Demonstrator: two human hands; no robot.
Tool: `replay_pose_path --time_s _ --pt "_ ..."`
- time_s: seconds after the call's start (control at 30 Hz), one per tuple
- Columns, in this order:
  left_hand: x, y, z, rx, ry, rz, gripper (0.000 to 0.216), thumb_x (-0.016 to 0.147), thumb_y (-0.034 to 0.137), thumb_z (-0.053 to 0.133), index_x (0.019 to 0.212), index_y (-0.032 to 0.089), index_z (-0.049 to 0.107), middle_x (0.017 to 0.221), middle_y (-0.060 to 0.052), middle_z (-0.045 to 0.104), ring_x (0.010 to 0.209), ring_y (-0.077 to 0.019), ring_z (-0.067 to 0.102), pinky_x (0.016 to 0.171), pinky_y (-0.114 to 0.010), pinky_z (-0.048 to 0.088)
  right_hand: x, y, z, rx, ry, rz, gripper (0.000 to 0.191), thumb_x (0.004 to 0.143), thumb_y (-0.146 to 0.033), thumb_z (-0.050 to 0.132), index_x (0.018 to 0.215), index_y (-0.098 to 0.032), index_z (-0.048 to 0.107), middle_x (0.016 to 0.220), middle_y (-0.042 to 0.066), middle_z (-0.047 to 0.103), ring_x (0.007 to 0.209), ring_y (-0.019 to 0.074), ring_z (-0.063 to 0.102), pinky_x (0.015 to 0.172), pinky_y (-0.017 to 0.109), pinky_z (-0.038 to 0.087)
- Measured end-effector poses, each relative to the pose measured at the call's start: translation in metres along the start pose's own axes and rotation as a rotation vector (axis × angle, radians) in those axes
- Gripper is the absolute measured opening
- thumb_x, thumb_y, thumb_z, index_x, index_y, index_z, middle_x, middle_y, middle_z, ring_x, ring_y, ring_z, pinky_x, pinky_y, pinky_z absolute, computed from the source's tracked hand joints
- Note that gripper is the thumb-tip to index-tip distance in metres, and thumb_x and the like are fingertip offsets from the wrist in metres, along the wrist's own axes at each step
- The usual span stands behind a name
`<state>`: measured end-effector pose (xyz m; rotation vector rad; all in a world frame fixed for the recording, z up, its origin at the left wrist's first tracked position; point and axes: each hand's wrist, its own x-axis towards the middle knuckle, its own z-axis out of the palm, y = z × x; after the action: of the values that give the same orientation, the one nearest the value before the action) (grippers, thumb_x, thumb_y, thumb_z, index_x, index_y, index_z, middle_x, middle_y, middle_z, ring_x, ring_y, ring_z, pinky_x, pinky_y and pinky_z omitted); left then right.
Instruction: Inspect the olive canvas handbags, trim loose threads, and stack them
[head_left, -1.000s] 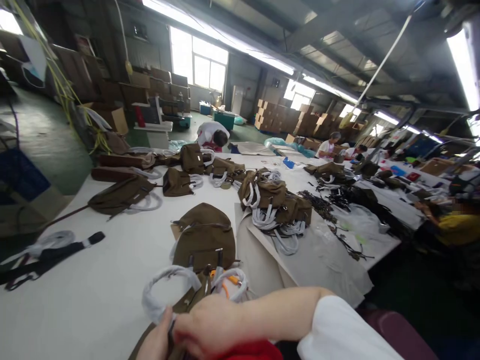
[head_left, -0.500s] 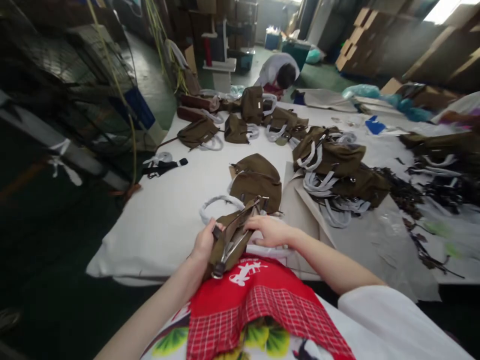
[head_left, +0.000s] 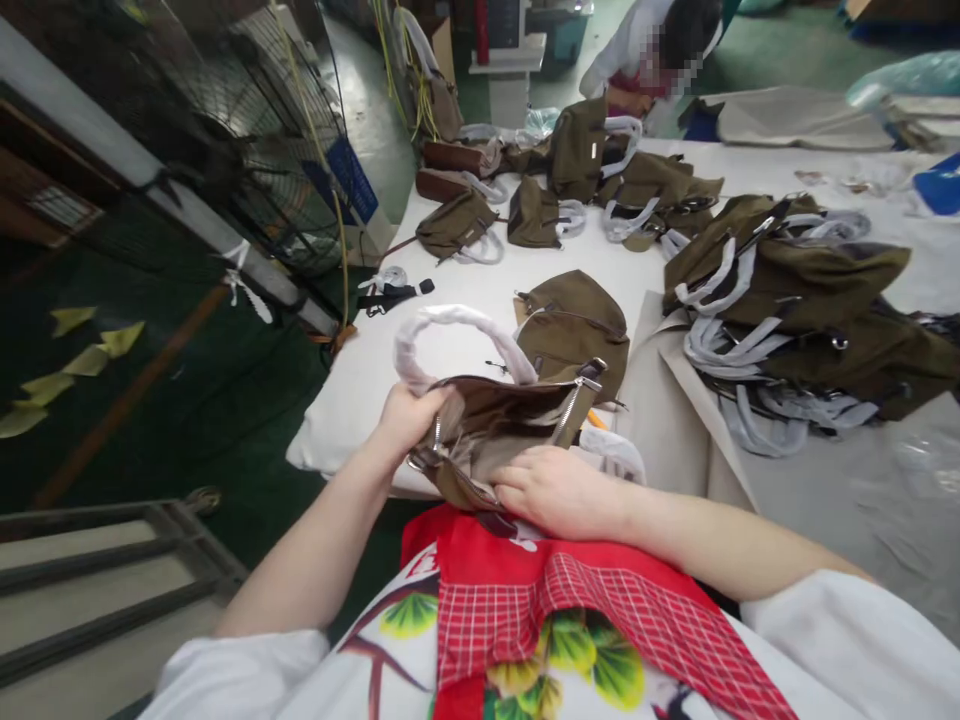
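The step in hand appears to be spreading and handling the mouth of an open brown bag, which sits at the near edge of the white table, just in front of the person's apron. The left hand pinches the bag's left rim, thumb over the edge; the right hand, apart from it, lies along the near rim with its fingers turned into the opening, though whether they grip lining or rim cannot be told. A white-wrapped handle arches up on the bag's far side. Another brown bag lies just beyond it, and a bag pile to its right. The next move seems to call for a steady left hold, leaving the right free inside the mouth.
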<state>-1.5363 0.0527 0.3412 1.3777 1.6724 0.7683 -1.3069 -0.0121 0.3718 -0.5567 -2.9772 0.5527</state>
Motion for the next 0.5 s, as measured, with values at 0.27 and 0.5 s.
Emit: replay_pose_path --time_s 0.27,0.5 --pt "-0.009 -0.005 0.008 -0.433 0.158 -0.081 0.031 0.063 0.040 0.073 0.079 0.014 0.068 0.079 -0.003 0.070 0.079 -0.0191 0.062 0.074 -0.028 0.048 0.014 0.018 -0.013 0.384 0.142 0.327 0.044 0.086 -0.012 0.041 0.128 -0.010 0.054 0.133 0.015 0.057 0.112 0.0210 0.060 0.098 0.035 0.047" --pt "-0.016 0.010 0.014 -0.375 0.084 -0.051 0.028 0.068 0.041 0.069 0.078 0.015 0.069 0.075 -0.002 0.068 0.075 -0.0185 0.062 0.068 -0.027 0.048 0.059 0.037 0.006 0.299 -0.080 0.400 0.021 0.086 -0.027 0.058 0.095 -0.018 0.074 0.092 0.009 0.071 0.078 0.0206 0.065 0.068 0.028 0.045"
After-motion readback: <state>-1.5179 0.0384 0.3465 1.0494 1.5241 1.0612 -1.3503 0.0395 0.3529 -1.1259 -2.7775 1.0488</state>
